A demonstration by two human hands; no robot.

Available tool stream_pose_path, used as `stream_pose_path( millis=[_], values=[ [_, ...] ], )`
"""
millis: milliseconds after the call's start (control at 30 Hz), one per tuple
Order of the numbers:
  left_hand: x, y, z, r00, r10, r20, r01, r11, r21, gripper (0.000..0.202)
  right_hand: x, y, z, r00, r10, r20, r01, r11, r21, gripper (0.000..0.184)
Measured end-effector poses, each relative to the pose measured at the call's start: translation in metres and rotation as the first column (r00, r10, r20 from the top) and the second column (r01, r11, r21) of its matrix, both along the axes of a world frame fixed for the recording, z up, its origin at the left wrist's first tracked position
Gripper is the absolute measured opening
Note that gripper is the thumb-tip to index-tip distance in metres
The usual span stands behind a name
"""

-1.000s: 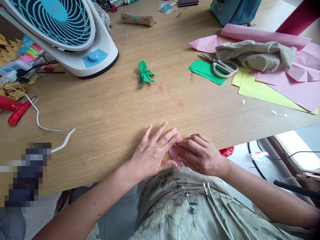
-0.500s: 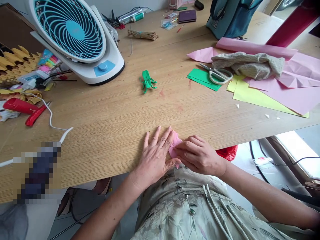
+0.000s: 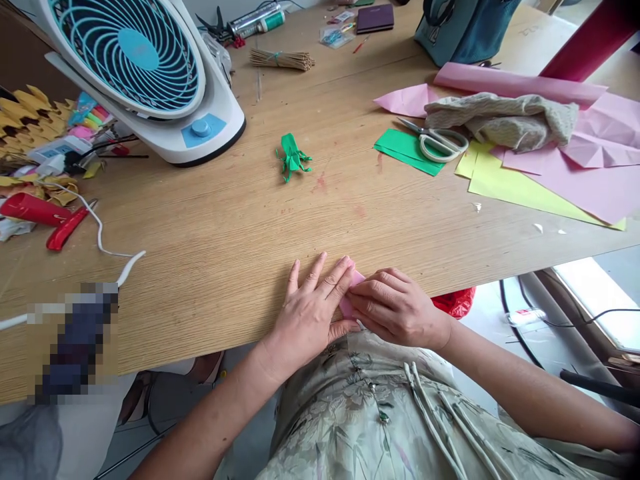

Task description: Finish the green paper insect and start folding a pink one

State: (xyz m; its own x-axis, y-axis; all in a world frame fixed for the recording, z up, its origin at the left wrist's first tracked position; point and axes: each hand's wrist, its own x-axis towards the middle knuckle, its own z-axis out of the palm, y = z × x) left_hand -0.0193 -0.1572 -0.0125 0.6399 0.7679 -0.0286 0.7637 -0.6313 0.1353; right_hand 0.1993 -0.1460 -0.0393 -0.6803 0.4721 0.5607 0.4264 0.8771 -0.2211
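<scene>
At the table's front edge lies a small piece of folded pink paper (image 3: 346, 307), mostly covered by my hands. My left hand (image 3: 311, 313) rests flat with its fingers spread, the index finger and thumb against the paper's left side. The fingers of my right hand (image 3: 403, 310) are bent and pinched together on the paper's right side. How the paper is folded under the fingertips is hidden. Farther back on the table stands a green folded-paper figure (image 3: 291, 158) with thin legs, apart from both hands.
Scissors (image 3: 443, 148) lie on green paper sheets (image 3: 395, 147), near yellow paper (image 3: 525, 193), pink sheets (image 3: 595, 190) and a crumpled cloth (image 3: 505, 117). A fan (image 3: 215, 133) stands back left. Bundled sticks (image 3: 281, 59) and a blue bag (image 3: 465, 33) are farther off.
My left fingers have shifted slightly right over the pink paper, and my right fingertips have edged upward along it. Less of the paper shows now. The view has tilted slightly.
</scene>
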Motion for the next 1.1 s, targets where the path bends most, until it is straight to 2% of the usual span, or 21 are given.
stream_pose_path(
  millis=[133, 333, 433, 567, 767, 933, 1100],
  values=[
    [0.001, 0.001, 0.001, 1.000, 0.017, -0.025, -0.017, 1.000, -0.003, 0.084, 0.004, -0.002, 0.004, 0.993, -0.012, -0.115, 0.001, 0.995, -0.101, 0.014],
    [-0.002, 0.002, -0.003, 0.999, -0.024, 0.020, 0.025, 1.000, -0.014, 0.092, 0.016, -0.003, 0.011, 0.957, -0.191, -0.217, 0.142, 0.965, -0.221, 0.015],
    [-0.004, 0.003, -0.001, 0.999, -0.039, 0.038, 0.040, 0.998, -0.038, 0.098, 0.017, -0.002, 0.012, 0.953, -0.218, -0.210, 0.164, 0.956, -0.245, 0.017],
    [-0.001, 0.002, 0.002, 1.000, -0.002, 0.025, 0.003, 0.998, -0.059, 0.100, 0.014, -0.001, 0.009, 0.956, -0.241, -0.170, 0.195, 0.949, -0.248, 0.019],
    [0.010, -0.003, 0.000, 0.997, 0.073, 0.031, -0.073, 0.997, -0.004, 0.098, 0.013, 0.000, 0.004, 0.966, -0.224, -0.126, 0.194, 0.957, -0.216, 0.019],
    [0.014, -0.006, -0.002, 0.993, 0.111, 0.045, -0.113, 0.993, 0.023, 0.095, 0.014, -0.001, 0.005, 0.967, -0.223, -0.126, 0.185, 0.949, -0.256, 0.019],
    [0.017, -0.010, -0.007, 0.986, 0.163, 0.025, -0.165, 0.982, 0.092, 0.096, 0.009, -0.001, 0.008, 0.940, -0.316, -0.129, 0.259, 0.906, -0.334, 0.022]
  ],
)
